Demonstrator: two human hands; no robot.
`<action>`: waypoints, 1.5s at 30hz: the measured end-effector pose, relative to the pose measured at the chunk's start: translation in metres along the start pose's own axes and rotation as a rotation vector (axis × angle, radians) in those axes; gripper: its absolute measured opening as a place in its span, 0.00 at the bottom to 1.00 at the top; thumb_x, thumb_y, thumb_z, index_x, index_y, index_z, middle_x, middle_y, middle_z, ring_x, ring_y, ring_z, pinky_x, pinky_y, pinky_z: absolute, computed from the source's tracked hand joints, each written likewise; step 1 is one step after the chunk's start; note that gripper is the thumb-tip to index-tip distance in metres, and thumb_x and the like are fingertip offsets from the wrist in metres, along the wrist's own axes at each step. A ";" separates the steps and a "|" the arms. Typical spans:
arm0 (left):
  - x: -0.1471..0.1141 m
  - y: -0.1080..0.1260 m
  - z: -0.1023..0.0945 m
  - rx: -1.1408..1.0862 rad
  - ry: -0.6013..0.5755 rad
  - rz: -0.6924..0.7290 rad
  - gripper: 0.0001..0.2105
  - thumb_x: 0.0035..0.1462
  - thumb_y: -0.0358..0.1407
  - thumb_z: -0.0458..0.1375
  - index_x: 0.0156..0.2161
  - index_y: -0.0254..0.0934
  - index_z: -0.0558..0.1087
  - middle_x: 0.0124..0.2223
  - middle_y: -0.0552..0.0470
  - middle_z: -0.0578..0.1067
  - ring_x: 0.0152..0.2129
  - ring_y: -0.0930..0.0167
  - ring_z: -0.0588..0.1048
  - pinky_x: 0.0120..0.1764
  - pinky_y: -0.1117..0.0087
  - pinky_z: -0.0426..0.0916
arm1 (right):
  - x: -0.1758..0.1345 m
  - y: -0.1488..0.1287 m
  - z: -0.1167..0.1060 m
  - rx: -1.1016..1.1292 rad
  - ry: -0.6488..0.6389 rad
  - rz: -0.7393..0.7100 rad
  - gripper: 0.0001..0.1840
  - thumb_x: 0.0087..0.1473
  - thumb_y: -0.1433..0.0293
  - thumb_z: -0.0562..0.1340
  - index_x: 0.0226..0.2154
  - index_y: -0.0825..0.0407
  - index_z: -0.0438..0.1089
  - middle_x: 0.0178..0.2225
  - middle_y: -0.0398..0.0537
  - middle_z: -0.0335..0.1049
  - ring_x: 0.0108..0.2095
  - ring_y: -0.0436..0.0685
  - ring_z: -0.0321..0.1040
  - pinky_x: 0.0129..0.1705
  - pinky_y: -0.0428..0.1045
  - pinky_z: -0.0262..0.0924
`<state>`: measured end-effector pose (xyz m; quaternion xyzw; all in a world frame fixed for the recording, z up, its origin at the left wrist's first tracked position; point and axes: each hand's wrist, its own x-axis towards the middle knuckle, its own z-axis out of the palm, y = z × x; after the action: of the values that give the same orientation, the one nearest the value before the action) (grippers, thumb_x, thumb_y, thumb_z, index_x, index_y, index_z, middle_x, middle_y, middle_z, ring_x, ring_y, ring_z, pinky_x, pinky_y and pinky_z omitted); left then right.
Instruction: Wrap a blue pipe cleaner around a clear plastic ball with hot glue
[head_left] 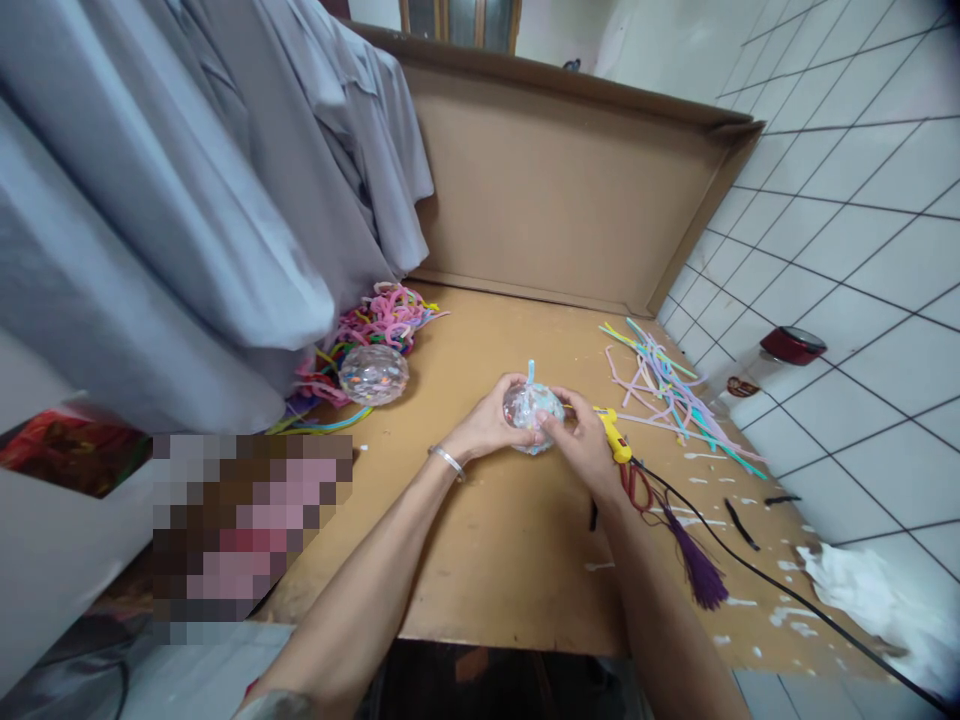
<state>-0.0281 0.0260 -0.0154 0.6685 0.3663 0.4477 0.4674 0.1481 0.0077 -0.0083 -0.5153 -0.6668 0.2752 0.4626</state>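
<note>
A clear round ball (534, 402) covered in pale, colourful bits is held over the middle of the table. A short light-blue fuzzy stem (531, 372) sticks up from its top. My left hand (489, 418) is closed around the ball's left side, thumb at the front. From the right, my right hand (583, 440) grips it too, with thumb and fingers pressed on its surface. Just beyond that hand lies a yellow glue gun (619, 440) with a black cord. Red-handled scissors (639, 490) lie partly hidden by my right forearm, near a purple tassel (696, 562).
Another clear ball (373, 375) rests at the left beside a heap of colourful pipe cleaners (390, 315). More pipe cleaners (667, 385) spread at the right, near a red-lidded jar (772, 360). A cardboard panel (555, 180) stands behind; grey cloth (285, 160) hangs left. White tissue (862, 600) lies right.
</note>
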 end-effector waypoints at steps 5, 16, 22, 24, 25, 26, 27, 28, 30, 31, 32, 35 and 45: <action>-0.001 0.002 -0.001 -0.049 -0.002 -0.035 0.42 0.31 0.38 0.73 0.53 0.38 0.59 0.53 0.45 0.67 0.43 0.66 0.72 0.45 0.66 0.68 | -0.003 0.002 0.008 -0.011 0.034 -0.024 0.24 0.51 0.57 0.61 0.48 0.51 0.68 0.49 0.55 0.71 0.50 0.61 0.67 0.54 0.59 0.62; 0.000 0.002 0.000 0.158 0.127 -0.064 0.37 0.35 0.40 0.71 0.52 0.38 0.63 0.51 0.47 0.70 0.41 0.66 0.72 0.44 0.65 0.69 | 0.003 0.001 -0.017 -0.613 0.250 0.135 0.26 0.61 0.60 0.49 0.50 0.63 0.67 0.50 0.68 0.70 0.54 0.67 0.64 0.56 0.60 0.56; 0.001 0.004 0.001 0.148 0.144 -0.070 0.38 0.33 0.40 0.71 0.51 0.38 0.63 0.50 0.46 0.70 0.42 0.65 0.71 0.46 0.64 0.67 | 0.002 0.028 -0.026 -1.098 0.184 0.382 0.28 0.55 0.57 0.59 0.44 0.67 0.70 0.43 0.74 0.70 0.45 0.74 0.68 0.41 0.62 0.64; 0.001 0.003 0.001 0.157 0.142 -0.066 0.38 0.33 0.40 0.71 0.51 0.38 0.63 0.51 0.46 0.70 0.42 0.65 0.71 0.46 0.63 0.66 | 0.002 0.038 -0.026 -1.115 0.188 0.356 0.28 0.53 0.55 0.60 0.44 0.66 0.70 0.42 0.74 0.71 0.45 0.74 0.69 0.38 0.62 0.64; 0.001 0.003 0.001 0.161 0.137 -0.064 0.38 0.33 0.40 0.72 0.51 0.38 0.63 0.51 0.46 0.70 0.42 0.65 0.71 0.47 0.63 0.66 | 0.003 0.043 -0.026 -1.100 0.199 0.356 0.29 0.52 0.55 0.61 0.43 0.65 0.71 0.42 0.73 0.72 0.44 0.74 0.70 0.38 0.62 0.65; 0.001 0.002 0.001 0.163 0.129 -0.061 0.38 0.33 0.40 0.72 0.51 0.38 0.63 0.51 0.45 0.70 0.43 0.64 0.71 0.47 0.62 0.66 | 0.004 0.046 -0.027 -1.081 0.215 0.368 0.28 0.52 0.55 0.61 0.42 0.64 0.71 0.41 0.73 0.72 0.44 0.74 0.70 0.38 0.61 0.64; 0.001 0.002 0.001 0.164 0.121 -0.055 0.38 0.33 0.40 0.72 0.51 0.38 0.63 0.51 0.45 0.70 0.43 0.64 0.71 0.48 0.62 0.66 | 0.005 0.048 -0.028 -1.059 0.227 0.383 0.27 0.51 0.55 0.61 0.41 0.63 0.72 0.40 0.72 0.73 0.42 0.73 0.71 0.37 0.61 0.64; 0.001 0.001 0.000 0.165 0.114 -0.047 0.37 0.33 0.39 0.72 0.51 0.38 0.63 0.51 0.46 0.70 0.43 0.64 0.71 0.48 0.62 0.66 | 0.007 0.048 -0.030 -1.041 0.234 0.399 0.25 0.50 0.55 0.61 0.40 0.62 0.72 0.38 0.71 0.73 0.41 0.72 0.72 0.37 0.60 0.64; 0.001 -0.001 0.000 0.173 0.112 -0.040 0.37 0.34 0.39 0.72 0.52 0.38 0.63 0.50 0.46 0.70 0.44 0.64 0.71 0.49 0.62 0.66 | 0.009 0.044 -0.033 -1.022 0.247 0.416 0.24 0.50 0.56 0.60 0.39 0.60 0.72 0.37 0.68 0.74 0.39 0.71 0.73 0.35 0.58 0.63; 0.001 -0.002 -0.001 0.179 0.116 -0.040 0.37 0.34 0.39 0.72 0.52 0.38 0.63 0.50 0.46 0.70 0.44 0.64 0.71 0.49 0.62 0.66 | 0.009 0.040 -0.034 -1.009 0.262 0.416 0.23 0.51 0.57 0.59 0.40 0.60 0.71 0.37 0.68 0.74 0.38 0.71 0.73 0.34 0.56 0.62; 0.000 -0.003 -0.001 0.183 0.123 -0.040 0.37 0.34 0.39 0.72 0.52 0.38 0.64 0.50 0.47 0.71 0.44 0.64 0.71 0.49 0.62 0.66 | 0.009 0.035 -0.035 -0.988 0.286 0.412 0.24 0.52 0.57 0.58 0.41 0.61 0.70 0.38 0.68 0.74 0.38 0.70 0.73 0.34 0.55 0.61; 0.000 -0.003 -0.001 0.171 0.125 -0.041 0.38 0.34 0.39 0.72 0.53 0.38 0.64 0.49 0.47 0.71 0.44 0.64 0.72 0.48 0.62 0.67 | 0.008 0.017 -0.037 -0.877 0.409 0.346 0.24 0.54 0.59 0.56 0.46 0.60 0.67 0.39 0.66 0.73 0.37 0.67 0.72 0.33 0.53 0.58; 0.000 -0.003 0.003 0.174 0.111 -0.046 0.38 0.34 0.37 0.72 0.53 0.37 0.64 0.46 0.48 0.72 0.44 0.63 0.72 0.48 0.62 0.68 | -0.001 0.001 -0.027 -0.893 0.533 -0.048 0.18 0.51 0.59 0.57 0.40 0.54 0.66 0.29 0.50 0.69 0.26 0.56 0.63 0.27 0.48 0.44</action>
<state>-0.0255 0.0262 -0.0181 0.6720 0.4447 0.4396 0.3967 0.1730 0.0036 0.0022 -0.6994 -0.5898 -0.1874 0.3575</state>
